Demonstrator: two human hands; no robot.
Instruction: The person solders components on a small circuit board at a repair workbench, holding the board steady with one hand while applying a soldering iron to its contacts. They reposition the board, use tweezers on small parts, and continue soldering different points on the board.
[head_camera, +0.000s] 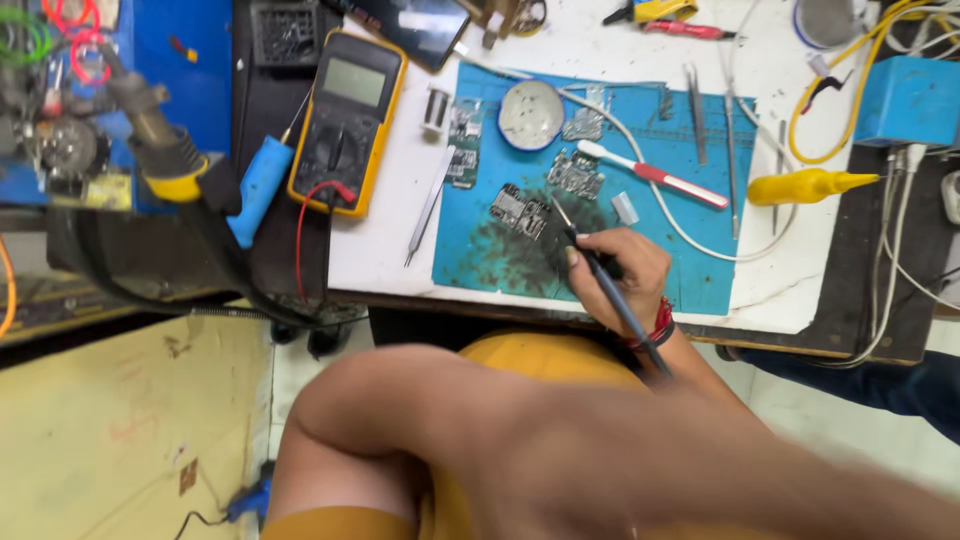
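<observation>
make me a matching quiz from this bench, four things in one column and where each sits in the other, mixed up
Things:
1. multimeter
2. toothbrush
3. yellow squeeze bottle
4. right hand

Places:
A. on the blue mat, right of the round dish
B. at the mat's near edge, holding a thin dark tool
C. left of the mat, half on the white bench top
D. right of the mat, lying on its side, tip pointing right

Pairs: 1-C, 2-A, 3-D, 4-B
</observation>
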